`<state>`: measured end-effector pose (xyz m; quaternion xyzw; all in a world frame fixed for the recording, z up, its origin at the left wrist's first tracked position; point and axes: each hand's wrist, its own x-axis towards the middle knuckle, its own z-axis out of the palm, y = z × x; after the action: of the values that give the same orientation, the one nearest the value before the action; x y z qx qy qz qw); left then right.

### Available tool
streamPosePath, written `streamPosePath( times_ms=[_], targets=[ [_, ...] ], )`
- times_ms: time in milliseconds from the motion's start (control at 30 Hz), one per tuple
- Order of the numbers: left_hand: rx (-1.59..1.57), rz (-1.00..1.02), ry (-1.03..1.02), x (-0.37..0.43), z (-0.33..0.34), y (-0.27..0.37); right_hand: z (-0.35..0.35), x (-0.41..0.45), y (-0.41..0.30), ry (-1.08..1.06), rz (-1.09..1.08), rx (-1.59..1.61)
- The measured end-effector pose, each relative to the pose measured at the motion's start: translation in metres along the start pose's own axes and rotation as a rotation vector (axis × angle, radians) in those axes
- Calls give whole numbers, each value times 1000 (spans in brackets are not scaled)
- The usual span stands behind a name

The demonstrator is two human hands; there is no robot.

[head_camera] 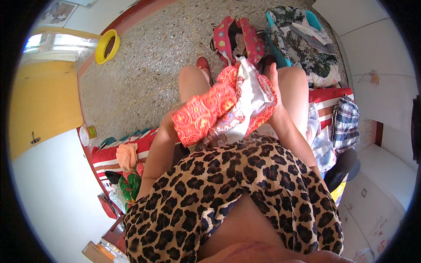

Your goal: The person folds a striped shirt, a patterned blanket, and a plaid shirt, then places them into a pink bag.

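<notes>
A red patterned garment with gold-coloured printing and a white lining is bunched above my lap. My right hand grips its right side, thumb raised along the edge and fingers hidden behind the fabric. On the other side, my left wrist runs up to the red cloth, which covers my left hand. Whether those fingers are closed cannot be seen. Brown and white patterned trim shows along the lining. Just beyond the garment, an unzipped pink patterned bag stands on the floor with cloth inside.
A teal tub heaped with camouflage cloth stands at the far right. Plaid cloth and clear plastic bags lie on the striped seat cover. An orange cloth rests to my left. A yellow basin sits by the wall.
</notes>
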<state>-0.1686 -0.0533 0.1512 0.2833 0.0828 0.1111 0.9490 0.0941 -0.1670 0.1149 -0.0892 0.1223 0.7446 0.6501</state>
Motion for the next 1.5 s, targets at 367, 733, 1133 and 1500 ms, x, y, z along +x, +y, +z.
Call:
streamPosePath(
  times_ms=[367, 733, 1133, 1500],
  targets=[
    [105, 140, 750, -78, -33, 36, 6, -62, -41, 185, -574, -602],
    [2092, 80, 841, -27, 60, 109, 43, -106, -122, -136, -657, -859],
    [2577, 873, 71, -23, 6, -1, -10, -188, -175, 162, -826, -1652],
    [2201, 201, 247, -61, -34, -85, -42, -150, -37, 407, -743, -2460]
  ],
)
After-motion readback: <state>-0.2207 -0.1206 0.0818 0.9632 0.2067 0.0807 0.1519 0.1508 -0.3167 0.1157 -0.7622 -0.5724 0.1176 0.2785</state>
